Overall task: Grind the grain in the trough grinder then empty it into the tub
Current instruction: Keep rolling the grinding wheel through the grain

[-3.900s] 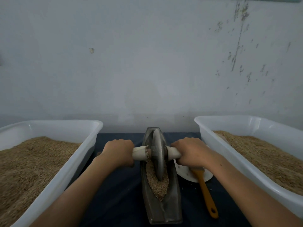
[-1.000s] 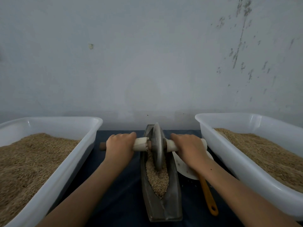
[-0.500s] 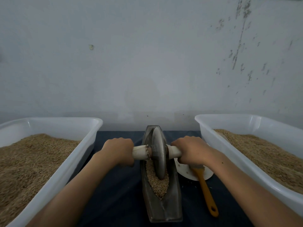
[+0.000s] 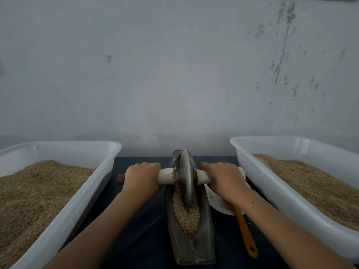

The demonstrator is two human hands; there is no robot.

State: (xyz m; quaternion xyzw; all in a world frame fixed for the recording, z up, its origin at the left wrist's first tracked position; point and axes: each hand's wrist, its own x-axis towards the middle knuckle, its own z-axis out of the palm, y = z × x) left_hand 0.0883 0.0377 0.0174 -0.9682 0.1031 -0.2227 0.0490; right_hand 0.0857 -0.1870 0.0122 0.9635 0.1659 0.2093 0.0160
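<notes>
Your trough grinder (image 4: 191, 230) sits mid-desk (image 4: 139, 239) with grain (image 4: 185, 212) in it and its wheel (image 4: 186, 177) standing at the far end — one tub (image 4: 64, 216) lies to its left, another tub (image 4: 279, 193) to its right. Between grinder and right tub lie a plate (image 4: 215, 200) and a spatula (image 4: 245, 233).

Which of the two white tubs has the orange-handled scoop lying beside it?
The right tub: the scoop lies between it and the trough grinder. The left tub has none.
</notes>
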